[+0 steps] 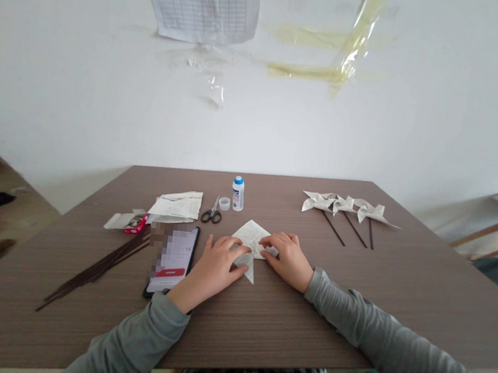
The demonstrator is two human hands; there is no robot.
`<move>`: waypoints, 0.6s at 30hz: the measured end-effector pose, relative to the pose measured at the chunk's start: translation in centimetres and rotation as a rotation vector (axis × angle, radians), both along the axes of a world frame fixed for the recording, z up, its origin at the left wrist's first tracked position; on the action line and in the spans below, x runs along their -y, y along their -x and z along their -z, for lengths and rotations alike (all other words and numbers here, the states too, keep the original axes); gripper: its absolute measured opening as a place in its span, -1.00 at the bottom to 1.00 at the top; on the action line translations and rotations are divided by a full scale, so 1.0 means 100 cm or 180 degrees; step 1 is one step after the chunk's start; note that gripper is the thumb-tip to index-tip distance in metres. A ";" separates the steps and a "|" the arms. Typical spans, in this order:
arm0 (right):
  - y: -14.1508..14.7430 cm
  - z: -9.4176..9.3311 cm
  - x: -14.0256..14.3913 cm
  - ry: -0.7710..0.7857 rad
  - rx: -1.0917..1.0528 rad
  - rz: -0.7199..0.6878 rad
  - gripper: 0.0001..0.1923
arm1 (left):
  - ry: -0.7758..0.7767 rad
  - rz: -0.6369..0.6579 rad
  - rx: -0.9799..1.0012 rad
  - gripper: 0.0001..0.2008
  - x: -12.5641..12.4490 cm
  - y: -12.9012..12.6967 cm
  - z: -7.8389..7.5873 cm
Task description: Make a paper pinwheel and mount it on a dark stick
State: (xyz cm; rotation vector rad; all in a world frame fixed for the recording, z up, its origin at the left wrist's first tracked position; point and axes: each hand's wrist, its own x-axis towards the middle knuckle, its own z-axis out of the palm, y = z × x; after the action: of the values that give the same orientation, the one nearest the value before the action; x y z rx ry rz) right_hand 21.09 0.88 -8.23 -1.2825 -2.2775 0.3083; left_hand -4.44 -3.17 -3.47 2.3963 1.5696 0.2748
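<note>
1. The left hand (216,264) is lying flat with its fingers spread, pressing down on the near corner of a printed paper sheet (251,236); it is gripping nothing, only resting on top.
2. The right hand (286,257) is likewise lying palm-down and loosely spread on the right part of the same sheet, its fingertips touching the paper; nothing is being clamped in it.
3. The paper sheet is lying on the brown tabletop (262,318), near the middle and just ahead of the person; it is folded to a pointed shape, with one tip showing between the two hands and another pointing away towards the wall.
4. A phone (173,260) is lying face-up just beside the left hand, its screen lit.
5. A bundle of thin dark sticks (98,268) is stretching out to the left of the phone; a small opened box (127,220) and some loose paper pieces (178,205) are lying behind them.
6. Scissors (212,213), a small tape roll (224,203) and a white glue bottle (238,193) with a blue cap are standing in a row behind the sheet.
7. Three paper pinwheels (345,206) on dark sticks are lying well apart to the right, near the far edge.
8. Grey sleeves are covering both forearms.
</note>
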 end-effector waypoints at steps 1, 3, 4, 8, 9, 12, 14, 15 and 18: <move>0.000 -0.001 0.000 -0.0022 0.0054 -0.0030 -0.76 | 0.0001 -0.0001 -0.0008 -0.61 0.000 0.000 0.001; 0.001 -0.003 0.001 -0.0104 0.0196 -0.0111 -0.75 | -0.0021 0.0023 -0.0005 -0.62 -0.001 0.002 0.002; 0.001 -0.004 0.002 -0.0148 0.0268 -0.0156 -0.74 | -0.0042 0.0044 0.0007 -0.63 -0.001 0.002 0.004; 0.002 -0.008 0.003 -0.0157 0.0360 -0.0272 -0.69 | -0.0077 0.0093 0.0038 -0.65 -0.002 0.005 0.007; 0.002 -0.009 0.003 -0.0128 0.0337 -0.0285 -0.67 | -0.0072 0.0090 0.0037 -0.66 -0.002 0.005 0.007; 0.001 -0.007 0.003 -0.0137 0.0254 -0.0341 -0.62 | -0.0057 0.0059 0.0028 -0.68 -0.001 0.004 0.005; 0.001 -0.004 0.001 -0.0219 0.0193 -0.0386 -0.62 | -0.0041 0.0033 0.0014 -0.68 -0.001 0.002 0.003; 0.001 -0.003 0.001 -0.0247 0.0172 -0.0411 -0.62 | -0.0029 0.0023 0.0004 -0.68 -0.001 0.002 0.002; 0.001 -0.002 0.000 -0.0220 0.0191 -0.0424 -0.63 | 0.0005 0.0018 -0.0034 -0.66 0.000 0.000 0.000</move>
State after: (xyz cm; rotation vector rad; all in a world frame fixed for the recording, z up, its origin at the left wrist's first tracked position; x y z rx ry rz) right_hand 20.99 0.83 -8.00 -1.1224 -2.4081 0.2379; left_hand -4.47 -3.19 -3.50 2.4048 1.5667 0.2599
